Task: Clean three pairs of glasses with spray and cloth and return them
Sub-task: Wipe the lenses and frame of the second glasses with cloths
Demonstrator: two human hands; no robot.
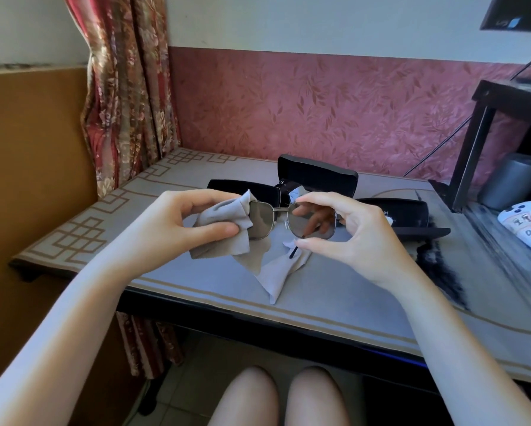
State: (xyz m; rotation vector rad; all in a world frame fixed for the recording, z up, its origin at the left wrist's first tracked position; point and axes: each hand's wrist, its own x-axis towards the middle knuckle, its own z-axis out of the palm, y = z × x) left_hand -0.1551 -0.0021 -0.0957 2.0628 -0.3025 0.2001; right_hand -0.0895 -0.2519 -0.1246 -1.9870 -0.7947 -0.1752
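Left hand (172,222): pinches cloth (221,216) around one lens (thumb and fingers curled).
Right hand (356,238): pinches the other lens rim.
Glasses (262,222): held up just in front of open case (316,176).

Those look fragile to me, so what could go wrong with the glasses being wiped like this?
1. The right hand pinches the glasses at one lens, fingers visible behind it, so it may smudge again.
2. The left hand presses the cloth on the other lens in mid-air; a slip could drop them onto the table.
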